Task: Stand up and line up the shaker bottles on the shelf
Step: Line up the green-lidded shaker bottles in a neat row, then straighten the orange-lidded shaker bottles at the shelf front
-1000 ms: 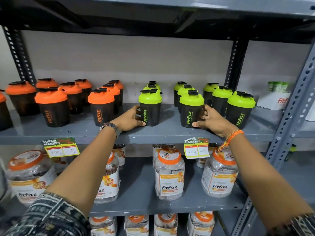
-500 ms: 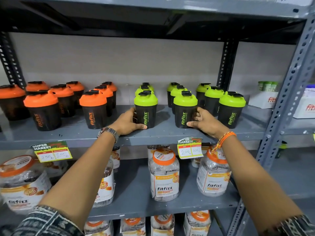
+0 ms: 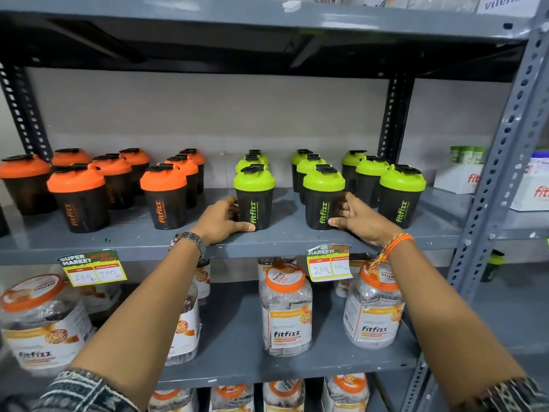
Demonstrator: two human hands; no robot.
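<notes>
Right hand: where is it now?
Head view, right of centre: the right hand grips the front bottle of the middle green row, above the price tag.

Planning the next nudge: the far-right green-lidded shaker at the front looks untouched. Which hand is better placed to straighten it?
The right hand. It grips the middle front green shaker, right beside the far-right front shaker. The left hand holds the left front green shaker, farther away.

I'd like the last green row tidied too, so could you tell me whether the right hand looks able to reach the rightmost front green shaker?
Probably yes. The right hand rests on the neighbouring front shaker, and the rightmost shaker stands just beside it at the shelf front, with nothing between them.
</notes>
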